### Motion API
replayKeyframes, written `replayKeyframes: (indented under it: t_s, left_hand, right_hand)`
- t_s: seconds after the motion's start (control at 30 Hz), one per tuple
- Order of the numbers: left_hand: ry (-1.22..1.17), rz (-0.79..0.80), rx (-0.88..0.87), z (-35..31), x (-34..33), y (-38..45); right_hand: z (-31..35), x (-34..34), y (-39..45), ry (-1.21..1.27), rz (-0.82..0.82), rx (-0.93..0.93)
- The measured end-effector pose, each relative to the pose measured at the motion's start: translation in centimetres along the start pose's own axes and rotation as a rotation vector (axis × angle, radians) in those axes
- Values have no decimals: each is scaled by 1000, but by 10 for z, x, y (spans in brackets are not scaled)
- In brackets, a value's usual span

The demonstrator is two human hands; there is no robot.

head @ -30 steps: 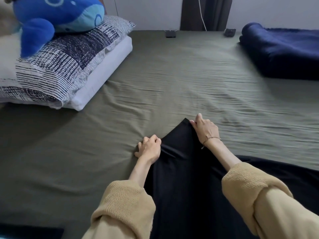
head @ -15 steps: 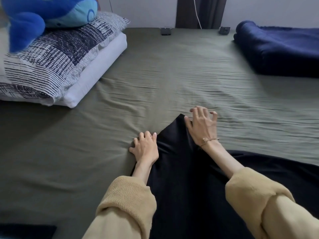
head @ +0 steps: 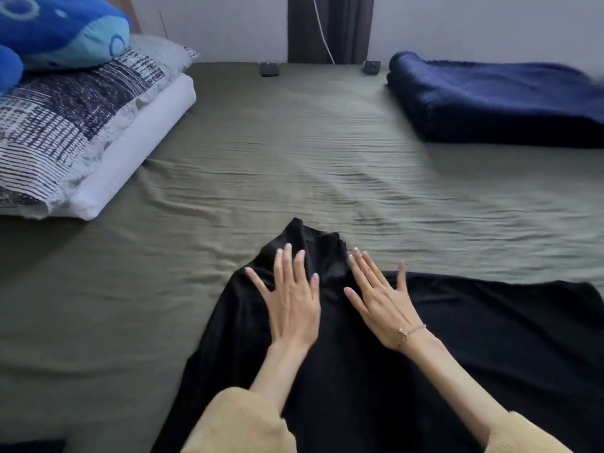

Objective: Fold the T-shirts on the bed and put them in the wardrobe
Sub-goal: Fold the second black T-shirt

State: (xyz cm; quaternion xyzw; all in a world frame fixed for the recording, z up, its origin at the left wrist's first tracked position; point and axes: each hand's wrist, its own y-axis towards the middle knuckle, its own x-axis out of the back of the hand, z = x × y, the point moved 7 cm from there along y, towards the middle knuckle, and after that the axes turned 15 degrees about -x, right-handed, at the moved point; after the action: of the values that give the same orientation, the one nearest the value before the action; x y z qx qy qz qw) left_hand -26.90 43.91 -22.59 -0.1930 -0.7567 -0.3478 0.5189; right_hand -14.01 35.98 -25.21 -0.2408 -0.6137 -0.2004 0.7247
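A black T-shirt lies spread on the olive-green bed sheet, its narrow far end bunched and pointing away from me. My left hand lies flat on the cloth left of that end, fingers straight and spread. My right hand, with a thin bracelet at the wrist, lies flat beside it on the right, fingers also straight. Both palms press the fabric down. The shirt's near part runs under my tan sleeves and out of the bottom of the view.
Two stacked pillows, patterned on white, sit at the left with a blue plush toy on top. A folded navy blanket lies at the far right. Two small dark devices rest by the wall.
Both hands let go of the shirt's far end and now lie flat on it with fingers spread. They have drawn back toward me, and the view has moved closer.
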Motion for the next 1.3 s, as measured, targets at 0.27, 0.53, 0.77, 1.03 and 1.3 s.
replayKeyframes:
  t_s: [0.27,0.53,0.77,1.03,1.3]
  left_hand:
    - [-268,448,-528,-163,-66,-22]
    - [-145,437,-481,-176,-83,-18]
    - [-65,488,-471,-177,-88,-18]
    - [-49,553,-403,-174,-73,-50]
    - [-58,597,-257,-136,-32,-121]
  right_hand:
    - [-214,24,-37,243,40,-577]
    - [-294,19,-29,157,26,-604]
    - [-300,33,-31,-13,-56,-665]
    - [-241,3,-78,38,129,-392]
    - [-259,4,-160,19,133,-568]
